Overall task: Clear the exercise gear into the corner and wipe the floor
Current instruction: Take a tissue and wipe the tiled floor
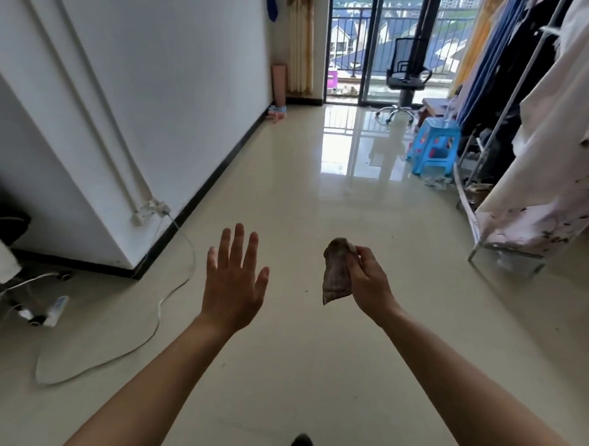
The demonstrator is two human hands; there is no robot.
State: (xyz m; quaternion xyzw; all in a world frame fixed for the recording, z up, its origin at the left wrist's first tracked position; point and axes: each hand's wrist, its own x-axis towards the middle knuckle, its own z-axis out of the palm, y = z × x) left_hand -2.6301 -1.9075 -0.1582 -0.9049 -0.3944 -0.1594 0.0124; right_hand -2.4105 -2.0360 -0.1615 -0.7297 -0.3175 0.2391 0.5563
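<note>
My right hand point(369, 280) grips a crumpled brown-grey cloth point(336, 275), which hangs down from my fingers above the floor. My left hand point(234, 280) is held out in the air with straight, spread fingers and holds nothing. Both hands hover over the glossy cream tiled floor point(285, 196). In the far left corner a rolled pink mat point(279, 83) stands upright against the wall, with small pink and blue exercise gear point(276, 113) on the floor at its foot.
A white cable point(161, 308) loops over the floor at left, beside a power strip point(57, 308). A blue plastic stool point(434, 147), an office chair point(403, 84) and a clothes rack point(528, 149) line the right side. The balcony door point(375, 41) is at the far end.
</note>
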